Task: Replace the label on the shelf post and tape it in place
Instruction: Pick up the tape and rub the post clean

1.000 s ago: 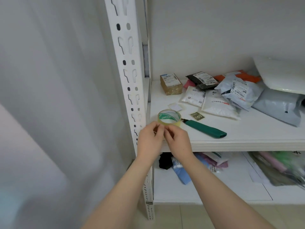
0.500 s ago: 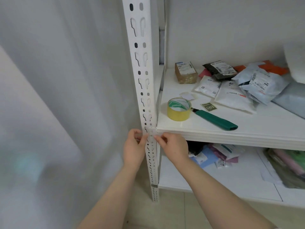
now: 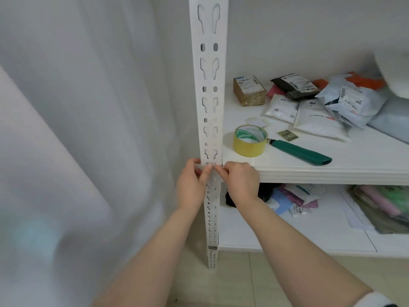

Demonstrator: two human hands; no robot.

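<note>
A white slotted shelf post runs down the middle of the view. My left hand and my right hand meet on its front face at shelf height, fingertips pressing a small clear strip of tape against the post. Whether a label lies under the strip I cannot tell. On the shelf just right of the post stand a yellow tape roll and a green-handled cutter. A dark label printed "1-03" lies behind the cutter. Another small label is stuck low on the post.
Several mailer bags and a small brown box fill the back of the shelf. More packets lie on the lower shelf. A white curtain hangs left of the post. Tiled floor lies below.
My hands left the shelf edge by the tape roll and moved down-left to the post, where they now press the strip. My head came closer to the post.
</note>
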